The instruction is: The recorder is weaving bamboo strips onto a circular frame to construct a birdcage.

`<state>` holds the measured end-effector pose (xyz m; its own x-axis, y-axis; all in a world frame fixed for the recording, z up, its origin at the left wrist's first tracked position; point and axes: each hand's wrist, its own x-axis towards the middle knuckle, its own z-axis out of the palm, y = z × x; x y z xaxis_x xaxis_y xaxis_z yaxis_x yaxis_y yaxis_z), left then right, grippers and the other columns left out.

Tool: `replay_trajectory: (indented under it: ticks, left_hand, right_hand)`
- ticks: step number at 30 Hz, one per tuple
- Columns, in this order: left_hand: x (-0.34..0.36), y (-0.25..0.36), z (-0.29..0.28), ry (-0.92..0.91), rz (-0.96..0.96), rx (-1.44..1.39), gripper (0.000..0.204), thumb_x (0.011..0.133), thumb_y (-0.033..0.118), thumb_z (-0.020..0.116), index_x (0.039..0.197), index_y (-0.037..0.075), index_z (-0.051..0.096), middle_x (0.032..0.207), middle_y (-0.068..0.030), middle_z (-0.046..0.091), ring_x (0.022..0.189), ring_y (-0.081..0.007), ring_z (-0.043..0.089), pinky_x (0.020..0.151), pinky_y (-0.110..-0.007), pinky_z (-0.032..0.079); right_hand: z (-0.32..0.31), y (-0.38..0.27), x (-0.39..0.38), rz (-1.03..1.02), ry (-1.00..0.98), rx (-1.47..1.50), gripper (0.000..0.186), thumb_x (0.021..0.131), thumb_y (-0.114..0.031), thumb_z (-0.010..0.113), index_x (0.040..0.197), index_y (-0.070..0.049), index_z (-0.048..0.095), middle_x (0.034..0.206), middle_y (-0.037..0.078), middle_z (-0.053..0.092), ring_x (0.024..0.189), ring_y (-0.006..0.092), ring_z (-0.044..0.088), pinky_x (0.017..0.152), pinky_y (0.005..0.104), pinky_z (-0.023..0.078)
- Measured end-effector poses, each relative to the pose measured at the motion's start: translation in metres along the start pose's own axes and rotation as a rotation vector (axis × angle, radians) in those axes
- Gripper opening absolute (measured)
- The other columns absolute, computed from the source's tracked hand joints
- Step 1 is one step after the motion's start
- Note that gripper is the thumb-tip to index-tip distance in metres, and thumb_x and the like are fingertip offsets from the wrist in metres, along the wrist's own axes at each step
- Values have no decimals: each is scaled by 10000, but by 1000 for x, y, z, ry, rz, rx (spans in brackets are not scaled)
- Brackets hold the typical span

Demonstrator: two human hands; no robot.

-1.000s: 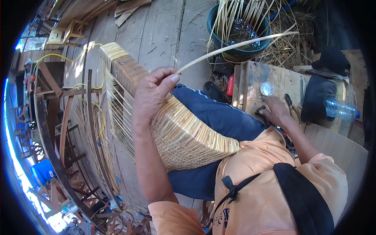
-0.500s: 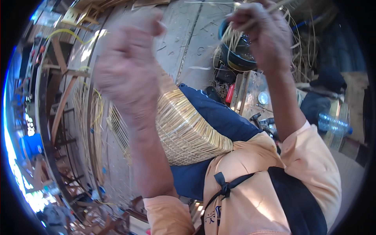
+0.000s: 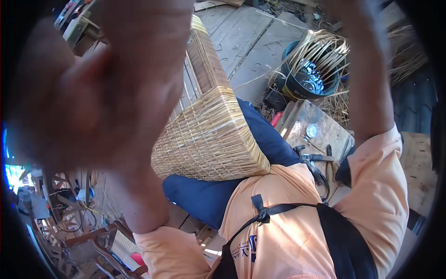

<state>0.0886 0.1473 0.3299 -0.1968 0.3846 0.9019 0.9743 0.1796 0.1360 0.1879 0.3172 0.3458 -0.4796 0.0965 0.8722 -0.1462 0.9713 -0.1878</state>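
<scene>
Peach sleeve (image 3: 167, 251) leads up to left hand (image 3: 102, 88), too blurred to tell if fingers are apart or clamped; right hand out of frame. Woven cane panel (image 3: 209, 139) right of left hand, across the lap, partly hidden. Bucket (image 3: 286, 66) of strands (image 3: 323, 45) farther right. Looks mid-weave; working the open part would call for a strand gripped near its end.

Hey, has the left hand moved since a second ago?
Yes. In the view it has gone left: the left hand is now farther from the bucket, and shows large and blurred.
</scene>
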Motion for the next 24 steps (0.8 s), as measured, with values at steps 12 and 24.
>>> replay_trajectory:
  ticks: [12,24]
  left_hand:
    - [-219,-89,-37,-923,-1208,-856,351,924,316,524,1012,-18,590,816,-116,636,724,-168,587,661,-313,475]
    - [-343,-49,-148,-1234,-1552,-1157,359,923,355,546,938,12,650,671,16,546,541,-34,446,502,-178,368]
  right_hand:
    - [37,72,-69,204,-840,-45,260,865,-248,598,886,11,593,688,95,543,633,194,496,613,309,422]
    - [-72,136,-105,431,-853,-132,244,778,-194,622,799,48,593,698,65,519,702,135,511,633,292,401]
